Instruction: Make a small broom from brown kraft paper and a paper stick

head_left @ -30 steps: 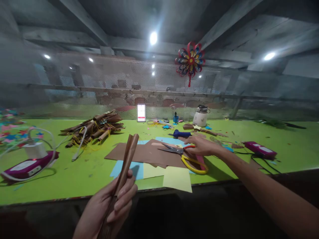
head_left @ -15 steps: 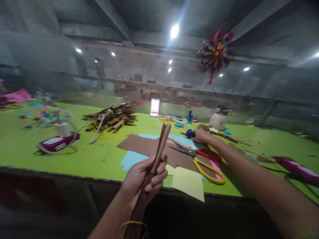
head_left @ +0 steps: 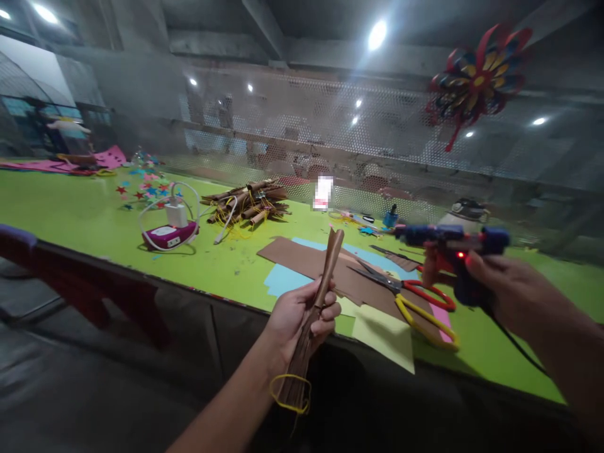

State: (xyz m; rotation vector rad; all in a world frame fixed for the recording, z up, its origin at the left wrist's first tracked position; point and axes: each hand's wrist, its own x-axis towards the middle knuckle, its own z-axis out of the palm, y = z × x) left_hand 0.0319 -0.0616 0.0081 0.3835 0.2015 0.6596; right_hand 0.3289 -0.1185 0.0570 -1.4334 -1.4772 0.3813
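In my left hand [head_left: 304,314] I grip a small brown paper broom [head_left: 329,267], its rolled handle pointing up and its fringed end hanging below, with a yellow string looped around the fringe. My right hand [head_left: 500,283] is wrapped around a dark blue glue gun [head_left: 465,251] with a red light lit; its nozzle points left, over the table's right side. Between the hands lie scissors [head_left: 399,288] with one red and one yellow handle, resting on brown paper sheets [head_left: 302,258]. A pale yellow sheet [head_left: 384,336] overhangs the front edge of the table.
Several brown paper brooms [head_left: 255,204] are piled at the back. A purple power strip [head_left: 170,236] with a white plug and cable stands left of them, near paper stars [head_left: 146,185]. A pale jug [head_left: 460,217] is behind the glue gun. Red stools [head_left: 89,283] stand at left.
My right hand has picked up the glue gun from the table and raised it. My left hand still holds the broom. The view has turned to the left.
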